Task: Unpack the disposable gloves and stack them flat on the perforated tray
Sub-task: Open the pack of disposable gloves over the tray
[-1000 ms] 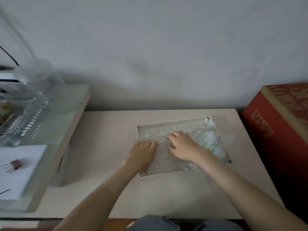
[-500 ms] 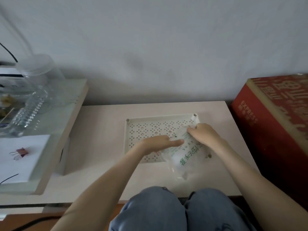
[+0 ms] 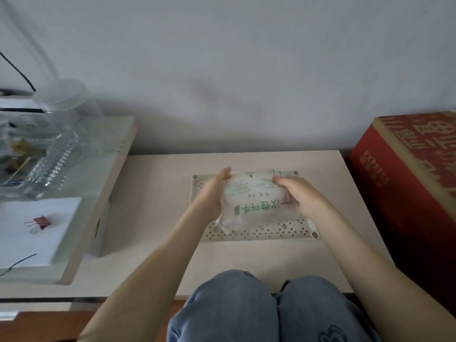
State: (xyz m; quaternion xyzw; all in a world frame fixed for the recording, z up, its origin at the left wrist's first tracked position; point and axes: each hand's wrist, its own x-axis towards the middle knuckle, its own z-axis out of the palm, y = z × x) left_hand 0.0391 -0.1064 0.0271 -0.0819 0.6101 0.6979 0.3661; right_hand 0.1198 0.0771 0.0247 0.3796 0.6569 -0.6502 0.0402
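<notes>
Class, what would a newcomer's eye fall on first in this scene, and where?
The clear plastic packet with green print, held over the cream perforated tray at centre: the left hand lies flat against its left side, the right hand grips its right end. Next, the big red cardboard box at the far right.

Table (image 3: 153, 193): low, pale beige top, set against the wall. On it: one cream perforated tray (image 3: 259, 236), flat, right of centre.
Side desk (image 3: 98, 193): left of the table, higher, glass-topped. On it: clear jar (image 3: 66, 107); clear ribbed bottle (image 3: 49, 166); white paper (image 3: 32, 243) bearing a binder clip (image 3: 39, 222); thin black cable (image 3: 17, 264) at the near edge.
</notes>
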